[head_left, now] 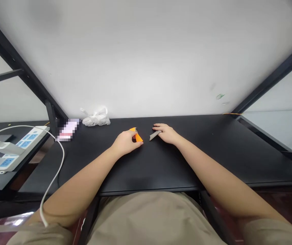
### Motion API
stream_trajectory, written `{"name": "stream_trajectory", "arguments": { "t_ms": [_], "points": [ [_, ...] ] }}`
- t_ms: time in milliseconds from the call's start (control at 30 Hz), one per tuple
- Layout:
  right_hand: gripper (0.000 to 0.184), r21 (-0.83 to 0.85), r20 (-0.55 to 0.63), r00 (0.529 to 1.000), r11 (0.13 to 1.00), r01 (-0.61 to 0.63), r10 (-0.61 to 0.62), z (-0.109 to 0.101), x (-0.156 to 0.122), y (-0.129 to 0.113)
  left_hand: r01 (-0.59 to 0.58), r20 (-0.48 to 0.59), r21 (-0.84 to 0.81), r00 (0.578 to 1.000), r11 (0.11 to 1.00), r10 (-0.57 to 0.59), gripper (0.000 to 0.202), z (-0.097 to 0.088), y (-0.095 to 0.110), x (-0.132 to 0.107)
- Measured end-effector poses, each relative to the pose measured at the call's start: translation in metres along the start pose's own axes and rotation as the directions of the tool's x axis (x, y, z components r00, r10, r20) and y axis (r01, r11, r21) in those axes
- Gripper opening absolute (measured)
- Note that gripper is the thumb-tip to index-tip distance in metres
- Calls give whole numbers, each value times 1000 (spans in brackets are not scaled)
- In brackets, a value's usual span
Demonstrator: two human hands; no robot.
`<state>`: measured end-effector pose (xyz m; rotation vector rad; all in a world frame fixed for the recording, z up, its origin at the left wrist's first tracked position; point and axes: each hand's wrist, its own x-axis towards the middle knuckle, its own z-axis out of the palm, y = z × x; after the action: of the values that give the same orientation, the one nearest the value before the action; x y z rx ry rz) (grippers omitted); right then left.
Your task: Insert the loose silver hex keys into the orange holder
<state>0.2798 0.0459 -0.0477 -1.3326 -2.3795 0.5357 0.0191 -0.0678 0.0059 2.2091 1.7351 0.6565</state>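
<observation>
1. We start at the small orange piece point(136, 135), pinched at its near end in our left hand point(125, 142). The fingers are curled closed around it and its far end pokes out toward the wall.
2. Our right hand point(166, 133) lies flat and loose, fingers stretched out. The fingertips rest on one end of a bundle of thin grey metal rods point(154, 135), with nothing clasped.
3. The rods lie on the black desk point(212, 153), just beside the orange piece and apart from it, between our two hands.
4. At the desk's back edge, left of our hands, sits a crumpled white plastic bag point(96, 118) against the pale wall point(146, 58).
5. Farther left, a white power strip point(28, 139) with blue sockets rests on a lower surface. Its white cable point(56, 170) loops down toward our left arm.
</observation>
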Motion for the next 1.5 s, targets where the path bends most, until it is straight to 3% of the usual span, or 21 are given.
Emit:
{"name": "stream_trajectory", "arguments": {
  "t_ms": [300,433,667,933,1100,1267,1500],
  "points": [
    [52,-42,75,995,996,73,-69,-4,1,2,-23,19,-19,1000,1000,24,26,1,1,1],
    [54,-26,42,991,992,127,-126,-9,-9,1,-34,28,-9,999,999,35,26,-1,1,0],
    [30,-215,-59,985,966,146,-162,-14,-16,-5,-33,47,-7,998,999,33,27,-1,2,-1],
    [23,-307,-21,962,917,253,-272,-13,-20,-29,-40,34,-31,999,999,41,29,2,-2,-1],
    [39,-328,-29,971,920,213,-235,-6,-21,-33,-68,42,2,997,998,68,31,3,-4,0],
    [29,-325,-24,978,927,188,-207,-7,-19,-32,-84,46,6,995,996,83,33,4,-6,1],
    [12,-318,30,968,916,245,-249,-16,-24,-40,-77,47,-2,996,997,77,32,4,-5,0]
  ]
}}
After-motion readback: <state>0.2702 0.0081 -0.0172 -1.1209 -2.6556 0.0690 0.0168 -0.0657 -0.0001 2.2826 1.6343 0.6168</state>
